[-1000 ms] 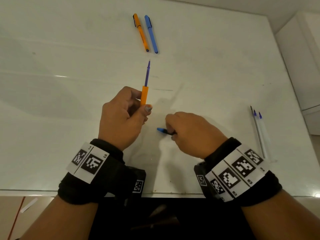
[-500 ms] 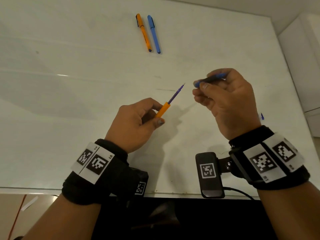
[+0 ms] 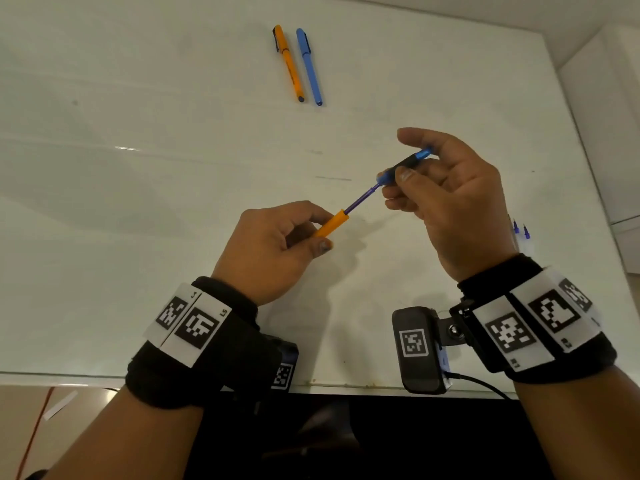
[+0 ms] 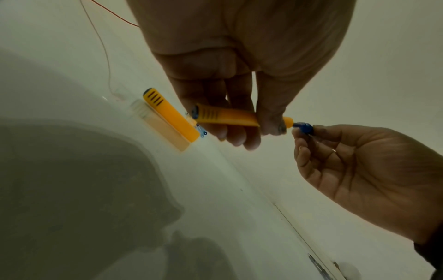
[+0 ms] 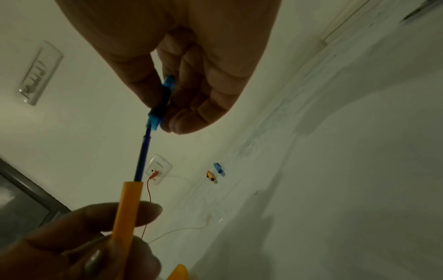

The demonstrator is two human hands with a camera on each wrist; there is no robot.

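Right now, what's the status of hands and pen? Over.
Left hand grips orange barrel. Right hand pinches blue tip piece, refill end inside it. Nothing in the way.

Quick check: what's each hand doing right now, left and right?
Left hand: holding the orange pen barrel.
Right hand: pinching the blue pen tip on the refill.

Noted behind left hand (image 3: pixel 273 251) and right hand (image 3: pixel 460 202): black fabric wristbands (image 3: pixel 162 379) wrapped in white strips (image 3: pixel 188 323) printed with black square codes. Mounted on right band: black camera module (image 3: pixel 420 351) (coded sticker, silver screw (image 3: pixel 452 330), thin black cable (image 3: pixel 485 384)).
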